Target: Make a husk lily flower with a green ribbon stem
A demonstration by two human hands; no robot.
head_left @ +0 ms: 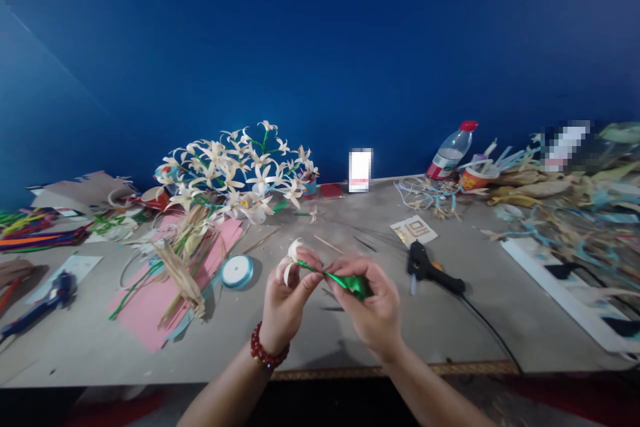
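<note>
My left hand [287, 290] pinches the green-wrapped stem of a cream-white flower [295, 250], whose curled petals stick out past my fingers. From the stem a shiny green ribbon [354, 285] runs across to my right hand [373, 300], which is closed on it with thumb and fingers. Both hands are close together above the front middle of the table. Behind them to the left stands a bunch of similar white flowers [260, 173] on green stems. A blue-rimmed ribbon spool [237, 271] lies left of my left hand.
Right of my hands is a black glue gun [435, 270] with its cord. Farther right lie a white power strip [563, 293] and dried husks [525, 180]. A bottle [450, 153] leans at the back. Pink paper [143, 310] with husks and a blue glue gun [45, 303] are at left.
</note>
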